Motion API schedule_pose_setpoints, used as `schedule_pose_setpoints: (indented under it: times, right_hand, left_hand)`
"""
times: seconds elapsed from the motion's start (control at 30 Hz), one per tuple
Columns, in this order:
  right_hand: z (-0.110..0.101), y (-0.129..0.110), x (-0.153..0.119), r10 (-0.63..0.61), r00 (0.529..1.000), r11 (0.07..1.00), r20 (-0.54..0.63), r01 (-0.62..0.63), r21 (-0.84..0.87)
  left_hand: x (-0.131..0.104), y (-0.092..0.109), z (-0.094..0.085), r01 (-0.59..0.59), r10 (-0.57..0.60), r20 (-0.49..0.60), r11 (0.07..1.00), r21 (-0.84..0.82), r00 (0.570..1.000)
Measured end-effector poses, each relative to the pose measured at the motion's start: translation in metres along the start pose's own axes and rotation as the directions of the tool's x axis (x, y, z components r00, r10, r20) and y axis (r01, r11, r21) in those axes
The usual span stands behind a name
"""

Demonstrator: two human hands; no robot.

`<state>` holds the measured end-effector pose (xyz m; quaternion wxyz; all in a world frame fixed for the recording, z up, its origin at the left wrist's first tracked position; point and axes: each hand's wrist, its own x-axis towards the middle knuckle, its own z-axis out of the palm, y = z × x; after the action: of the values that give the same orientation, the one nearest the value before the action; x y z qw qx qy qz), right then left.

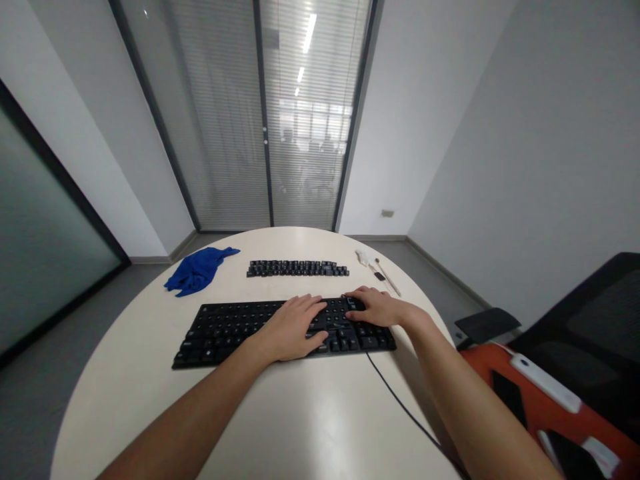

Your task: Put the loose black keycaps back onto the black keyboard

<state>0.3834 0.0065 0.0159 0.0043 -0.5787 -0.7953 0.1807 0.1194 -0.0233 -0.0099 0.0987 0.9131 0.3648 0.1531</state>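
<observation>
A black keyboard (225, 327) lies across the round table, upside down to my view or not, I cannot tell. My left hand (293, 330) rests flat over its middle, fingers stretched out and thumb apart. Over the keyboard's right part is my right hand (377, 308), with its thumb and fingers apart around some dark keys; nothing shows held between them. Some keys beneath both hands are hidden. Behind the keyboard, loose black keycaps (297, 268) are lined up in rows. A black cable (400, 402) runs from the keyboard's near edge toward the lower right.
A crumpled blue cloth (197, 270) lies at the table's left. At the right are a thin brush-like stick (389, 277), a small black-ended item (379, 276) and a whitish piece (362, 257). An orange-seated chair (483, 367) bearing several items stands beside the white table (280, 427).
</observation>
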Motion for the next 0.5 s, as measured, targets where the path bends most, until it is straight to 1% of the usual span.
schedule_pose_setpoints:
  times: [0.07, 0.13, 0.17, 0.2, 0.23, 0.33, 0.4, 0.5]
  right_hand:
    - [-0.011, 0.011, 0.004, -0.004, 0.999, 1.0, 0.043, 0.003, 0.029]
    - [-0.02, 0.019, 0.012, -0.037, 0.994, 0.994, 0.1, 0.026, 0.104]
    - [-0.023, 0.022, 0.018, -0.012, 0.997, 0.995, 0.075, 0.005, 0.101]
    - [-0.024, 0.024, 0.025, 0.044, 0.999, 0.997, -0.017, -0.043, 0.063]
    - [-0.024, 0.026, 0.032, 0.088, 0.992, 0.996, -0.09, -0.086, 0.034]
    - [-0.016, 0.027, 0.054, 0.164, 0.958, 0.984, -0.234, -0.175, -0.027]
    - [-0.01, 0.027, 0.065, 0.197, 0.933, 0.972, -0.301, -0.225, -0.062]
    - [-0.004, 0.025, 0.074, 0.207, 0.914, 0.96, -0.349, -0.258, -0.107]
  left_hand:
    - [-0.001, 0.001, 0.002, 0.014, -0.015, 0.038, 1.0, 0.015, 0.999]
    - [-0.002, 0.001, 0.004, 0.022, -0.024, 0.054, 0.999, 0.028, 0.998]
    - [-0.002, 0.001, 0.005, 0.023, -0.025, 0.056, 0.999, 0.032, 0.998]
    - [-0.002, 0.001, 0.006, 0.024, -0.026, 0.058, 0.999, 0.035, 0.998]
    - [-0.002, 0.0, 0.007, 0.026, -0.028, 0.058, 0.999, 0.036, 0.998]
    - [-0.001, -0.001, 0.009, 0.057, -0.06, 0.059, 0.997, 0.045, 0.997]
    - [0.0, -0.001, 0.01, 0.081, -0.084, 0.061, 0.995, 0.053, 0.995]
    - [0.001, 0.0, 0.01, 0.096, -0.1, 0.072, 0.994, 0.059, 0.992]
